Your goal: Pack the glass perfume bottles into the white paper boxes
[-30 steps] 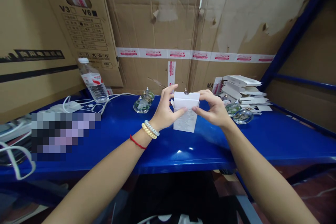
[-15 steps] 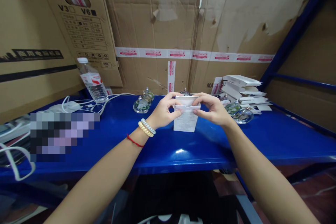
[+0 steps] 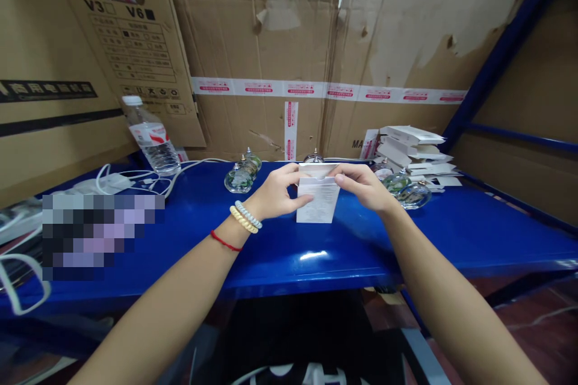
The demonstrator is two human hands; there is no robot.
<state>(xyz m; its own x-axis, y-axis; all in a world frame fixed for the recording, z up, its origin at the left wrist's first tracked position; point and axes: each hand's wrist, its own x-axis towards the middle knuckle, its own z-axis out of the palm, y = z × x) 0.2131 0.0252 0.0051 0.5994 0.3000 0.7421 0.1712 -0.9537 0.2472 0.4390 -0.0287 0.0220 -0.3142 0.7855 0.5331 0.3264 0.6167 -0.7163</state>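
Note:
A small white box (image 3: 315, 204) with fine print on its front stands upright on the blue table (image 3: 280, 261), its top flap raised. My left hand (image 3: 280, 192) is closed round the box's left side, thumb against the front and fingers behind the top edge. At the upper right corner, my right hand (image 3: 361, 185) pinches the box with its thumb in front; its other fingers are partly hidden behind the flap. Glass bottles (image 3: 239, 179) with metal tops stand to the left, and more glass bottles (image 3: 413, 195) stand to the right.
Flat white cartons (image 3: 413, 147) are piled at the back right. A water bottle (image 3: 156, 141) and a white power strip (image 3: 108, 183) with cables lie left. Behind is a cardboard wall (image 3: 266, 48); another metal-topped bottle (image 3: 315, 157) stands behind the box.
The view has shifted slightly. My left thumb has moved down the front of the box, and my right thumb has moved up to its top corner. The front top edge looks straighter.

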